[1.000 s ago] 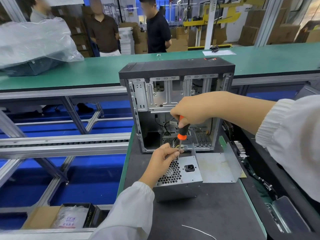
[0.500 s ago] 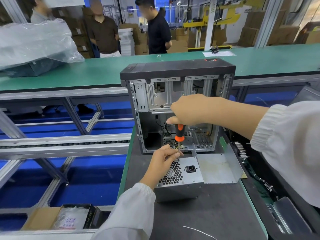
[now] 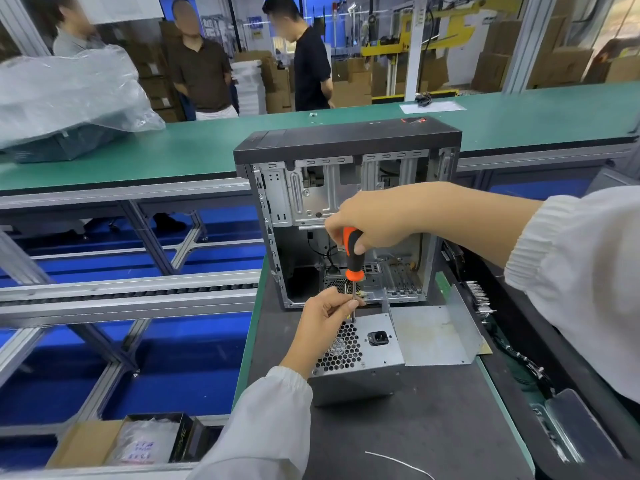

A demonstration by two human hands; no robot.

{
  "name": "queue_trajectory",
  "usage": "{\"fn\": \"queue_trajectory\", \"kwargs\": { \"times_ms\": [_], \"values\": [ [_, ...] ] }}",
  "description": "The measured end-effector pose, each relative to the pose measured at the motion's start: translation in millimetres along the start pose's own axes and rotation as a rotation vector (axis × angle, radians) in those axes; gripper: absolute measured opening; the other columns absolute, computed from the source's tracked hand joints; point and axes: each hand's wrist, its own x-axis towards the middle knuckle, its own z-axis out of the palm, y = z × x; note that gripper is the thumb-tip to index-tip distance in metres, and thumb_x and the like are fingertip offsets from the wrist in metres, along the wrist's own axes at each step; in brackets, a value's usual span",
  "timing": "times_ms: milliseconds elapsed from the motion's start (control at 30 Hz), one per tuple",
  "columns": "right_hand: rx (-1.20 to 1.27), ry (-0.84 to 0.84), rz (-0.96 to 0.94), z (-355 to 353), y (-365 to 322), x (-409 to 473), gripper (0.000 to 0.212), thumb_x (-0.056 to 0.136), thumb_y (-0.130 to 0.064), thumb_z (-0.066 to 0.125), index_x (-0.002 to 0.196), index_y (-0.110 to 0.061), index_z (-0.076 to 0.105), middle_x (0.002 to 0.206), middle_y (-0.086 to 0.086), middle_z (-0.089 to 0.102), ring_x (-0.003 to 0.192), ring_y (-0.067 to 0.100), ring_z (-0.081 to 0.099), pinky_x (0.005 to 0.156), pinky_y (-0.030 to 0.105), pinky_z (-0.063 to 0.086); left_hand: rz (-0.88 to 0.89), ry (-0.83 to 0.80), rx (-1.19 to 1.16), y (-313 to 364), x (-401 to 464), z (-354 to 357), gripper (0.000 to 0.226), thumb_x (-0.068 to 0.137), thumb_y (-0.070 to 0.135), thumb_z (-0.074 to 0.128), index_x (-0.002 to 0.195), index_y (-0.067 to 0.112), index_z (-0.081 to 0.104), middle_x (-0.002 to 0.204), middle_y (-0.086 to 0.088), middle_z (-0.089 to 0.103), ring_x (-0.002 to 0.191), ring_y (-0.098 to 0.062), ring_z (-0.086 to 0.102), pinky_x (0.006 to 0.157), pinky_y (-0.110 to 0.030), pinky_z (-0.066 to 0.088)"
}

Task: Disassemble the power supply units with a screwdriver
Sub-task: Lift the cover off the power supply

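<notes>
From the head camera I look down on a dark work mat (image 3: pixel 398 431) with a grey metal power supply (image 3: pixel 356 362) lying on it, its honeycomb grille and black socket facing up. It sits just in front of an open computer case (image 3: pixel 346 188) that stands upright on the same mat, and a loose bent sheet-metal panel (image 3: pixel 433 334) lies touching the power supply's right side.

My right hand (image 3: pixel 374 216) comes in from the right and its fingers are curled round the top of the orange and black handle of a screwdriver (image 3: pixel 353 258), which stands nearly upright. The shaft runs down to the far edge of the power supply, close to the grille. I cannot make out the tip or any screw there.

My left hand (image 3: pixel 325 317) reaches up from below with the wrist over the grille. Its thumb and fingertips pinch the bare shaft just below the handle, steadying it, and the other fingers are folded in.

A thin white wire (image 3: pixel 398 462) lies on the mat near the bottom edge. To the left, below the bench, a cardboard box (image 3: pixel 86 445) holds bagged parts. Beyond the case runs a green conveyor table (image 3: pixel 194 150) carrying something under a clear plastic bag (image 3: pixel 69 95), and three people stand behind it.
</notes>
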Motion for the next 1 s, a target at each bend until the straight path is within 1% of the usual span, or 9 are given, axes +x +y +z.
{"fn": "queue_trajectory", "kwargs": {
  "times_ms": [67, 200, 333, 433, 567, 633, 767, 900, 1000],
  "values": [
    [0.075, -0.041, 0.036, -3.1, 1.1, -1.0, 0.031, 0.092, -0.041, 0.058, 0.116, -0.022, 0.052, 0.097, 0.000, 0.063, 0.075, 0.016, 0.064, 0.061, 0.025, 0.045, -0.006, 0.017, -0.009, -1.3, 0.3, -0.6, 0.016, 0.093, 0.016, 0.064, 0.095, 0.023, 0.078, 0.063, 0.019, 0.046, 0.064, 0.003, 0.045, 0.068, -0.014, 0.042],
    [0.094, -0.047, 0.301, 0.4, -8.7, 0.7, 0.081, 0.078, -0.082, 0.031, 0.083, -0.006, 0.059, 0.053, 0.006, 0.067, 0.045, 0.018, 0.065, 0.049, 0.027, 0.044, 0.016, 0.033, -0.014, -2.2, 0.1, 0.5, 0.015, 0.092, 0.016, 0.065, 0.092, 0.024, 0.079, 0.061, 0.020, 0.047, 0.062, 0.004, 0.043, 0.069, -0.009, 0.039],
    [-0.140, 0.251, 0.319, 13.9, -15.0, 11.3, 0.056, 0.096, -0.061, 0.030, 0.065, -0.014, 0.036, 0.064, 0.002, 0.043, 0.052, 0.016, 0.040, 0.046, 0.028, 0.027, 0.013, 0.029, -0.012, -4.2, 0.8, 1.3, 0.014, 0.092, 0.016, 0.065, 0.095, 0.020, 0.078, 0.063, 0.018, 0.047, 0.063, 0.004, 0.044, 0.065, -0.009, 0.038],
    [-0.087, 0.176, 0.246, 13.7, -9.9, 9.3, 0.044, 0.101, -0.045, 0.036, 0.069, -0.014, 0.039, 0.065, 0.002, 0.046, 0.052, 0.015, 0.041, 0.045, 0.027, 0.029, 0.002, -0.003, -0.027, -5.2, 0.3, 0.9, 0.016, 0.092, 0.017, 0.064, 0.100, 0.021, 0.077, 0.073, 0.005, 0.050, 0.068, 0.006, 0.045, 0.070, -0.008, 0.041],
    [-0.066, -0.041, 0.134, 5.7, 0.2, 6.9, 0.035, 0.101, -0.042, 0.039, 0.101, -0.010, 0.054, 0.087, 0.007, 0.065, 0.072, 0.021, 0.061, 0.056, 0.026, 0.040, -0.011, -0.027, -0.056, -5.2, 1.1, -0.5, 0.020, 0.094, 0.018, 0.063, 0.109, 0.026, 0.074, 0.078, 0.000, 0.051, 0.070, 0.014, 0.045, 0.071, -0.002, 0.038],
    [-0.036, -0.087, 0.087, 1.4, 4.4, 4.1, 0.024, 0.100, -0.036, 0.046, 0.107, -0.014, 0.049, 0.087, 0.000, 0.057, 0.083, 0.022, 0.063, 0.062, 0.027, 0.044, -0.015, -0.027, -0.061, -4.3, 0.8, -0.3, 0.021, 0.094, 0.018, 0.062, 0.110, 0.027, 0.073, 0.076, 0.005, 0.049, 0.068, 0.012, 0.044, 0.069, -0.002, 0.038],
    [0.018, -0.019, -0.018, -3.6, 5.4, 2.7, 0.020, 0.093, -0.023, 0.060, 0.112, -0.019, 0.053, 0.081, -0.014, 0.041, 0.073, 0.007, 0.045, 0.058, 0.023, 0.030, -0.020, -0.006, -0.048, -3.1, 0.4, -1.5, 0.020, 0.094, 0.018, 0.063, 0.101, 0.031, 0.077, 0.066, 0.015, 0.040, 0.061, 0.004, 0.039, 0.068, -0.011, 0.040],
    [0.161, -0.028, 0.115, -9.7, 6.3, 2.0, 0.048, 0.085, -0.060, 0.056, 0.108, -0.017, 0.057, 0.076, -0.008, 0.059, 0.065, 0.015, 0.069, 0.056, 0.023, 0.044, -0.025, 0.008, -0.048, -1.5, 0.9, -1.8, 0.019, 0.093, 0.019, 0.064, 0.092, 0.032, 0.077, 0.064, 0.016, 0.044, 0.062, 0.002, 0.041, 0.068, -0.015, 0.041],
    [0.080, -0.045, 0.307, -1.9, -1.1, 4.6, 0.077, 0.082, -0.078, 0.031, 0.085, -0.006, 0.059, 0.053, 0.005, 0.066, 0.043, 0.016, 0.064, 0.048, 0.027, 0.044, -0.023, 0.012, -0.038, -1.5, 0.9, -0.5, 0.018, 0.094, 0.016, 0.063, 0.093, 0.027, 0.078, 0.060, 0.022, 0.044, 0.061, 0.003, 0.041, 0.065, -0.010, 0.037]
  ]
}}
